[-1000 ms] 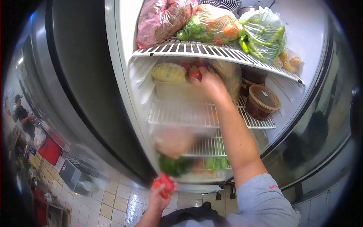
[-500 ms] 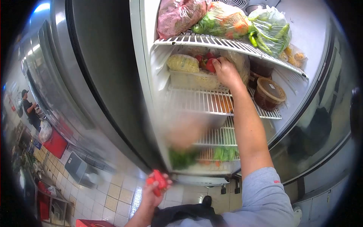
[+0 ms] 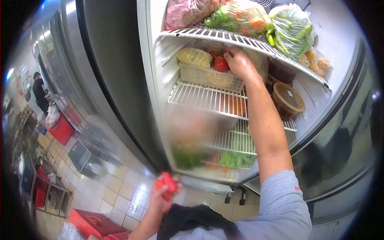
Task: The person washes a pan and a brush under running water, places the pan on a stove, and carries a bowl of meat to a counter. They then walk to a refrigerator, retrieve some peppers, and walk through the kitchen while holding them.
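My right hand reaches into the open fridge, its fingers curled among the tomatoes at the back of a white plastic basket. One round tomato shows right below my thumb, and the fingertips close on another red one, partly hidden. Beside them in the basket lies a wrapped pack of pale noodles. Lower down, outside the fridge, my left hand is closed around several red tomatoes, blurred by motion.
Bagged vegetables and a pink bag fill the wire shelf above. A lidded tub of dark contents stands right of my forearm. Leafy greens lie low. A red crate is on the floor; a person stands far left.
My right hand has shifted from the front tomato to further back in the basket. The view has turned slightly, and my left hand keeps its hold on the red tomatoes.
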Available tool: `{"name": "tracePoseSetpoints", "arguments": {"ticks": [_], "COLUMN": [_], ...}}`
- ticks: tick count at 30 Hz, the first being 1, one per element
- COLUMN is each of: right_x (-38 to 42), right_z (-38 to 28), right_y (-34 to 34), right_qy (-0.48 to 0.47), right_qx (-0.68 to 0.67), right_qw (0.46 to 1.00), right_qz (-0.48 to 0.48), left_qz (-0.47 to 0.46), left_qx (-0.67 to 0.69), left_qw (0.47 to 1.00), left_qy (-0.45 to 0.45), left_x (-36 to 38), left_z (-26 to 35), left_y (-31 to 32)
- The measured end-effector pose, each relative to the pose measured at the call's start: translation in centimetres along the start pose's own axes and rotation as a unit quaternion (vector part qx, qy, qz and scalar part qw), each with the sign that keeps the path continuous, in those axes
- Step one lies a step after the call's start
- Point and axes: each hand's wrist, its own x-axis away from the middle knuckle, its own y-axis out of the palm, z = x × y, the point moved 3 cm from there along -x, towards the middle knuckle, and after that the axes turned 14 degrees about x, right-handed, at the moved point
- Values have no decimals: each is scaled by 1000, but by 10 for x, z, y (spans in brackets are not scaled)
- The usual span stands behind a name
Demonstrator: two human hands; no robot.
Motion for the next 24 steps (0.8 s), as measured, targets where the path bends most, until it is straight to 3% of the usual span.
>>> {"name": "tracePoseSetpoints", "arguments": {"ticks": [2, 3, 5, 6, 7, 9, 10, 11, 13, 14, 17, 19, 21, 22, 23, 24], "right_x": [-17, -28, -49, -56, -64, -75, -76, -78, -76, -69, -76, -71, -81, -84, -83, -81], "right_z": [-9, -6, -3, -10, -12, -9, -19, -23, -35, -47, -33, -35, -17, -16, -9, -6], "right_y": [2, 14, 42, 41, 45, 60, 52, 52, 50, 38, 54, 51, 65, 65, 67, 63], "right_qy": [-81, -84, -117, -119, -122, 13, -83, -87, -18, -44, -4, -9, 45, -18, -18, -50], "right_qx": [49, 44, 216, 236, 233, 115, 168, 168, 181, 256, 214, 239, 187, 244, 246, 205], "right_qw": [992, 992, 958, 962, 962, 980, 978, 977, 963, 948, 945, 940, 957, 959, 958, 974], "right_qz": [85, 82, 150, 72, 70, -165, -94, -97, -197, -183, -248, -242, -220, -145, -147, -81], "left_qz": [10, 17, 27, 32, 35, 31, 34, 39, 45, 41, 34, 42, 52, 54, 56, 57], "left_qx": [5, 10, 18, 25, 27, 33, 36, 35, 39, 43, 48, 50, 54, 56, 58, 59], "left_qw": [1000, 999, 998, 998, 997, 996, 996, 995, 994, 992, 988, 982, 981, 979, 978, 979], "left_qy": [18, 29, 45, 56, 60, 73, 75, 83, 93, 110, 143, 175, 181, 186, 190, 189], "left_x": [4, 7, 11, 12, 14, 16, 18, 21, 24, 25, 28, 29, 30, 29, 30, 30], "left_z": [4, 6, 9, 12, 13, 16, 20, 25, 36, 43, 62, 73, 80, 83, 85, 87], "left_y": [2, 1, -4, -7, -11, -18, -19, -20, -23, -25, -37, -44, -46, -48, -51, -52]}}
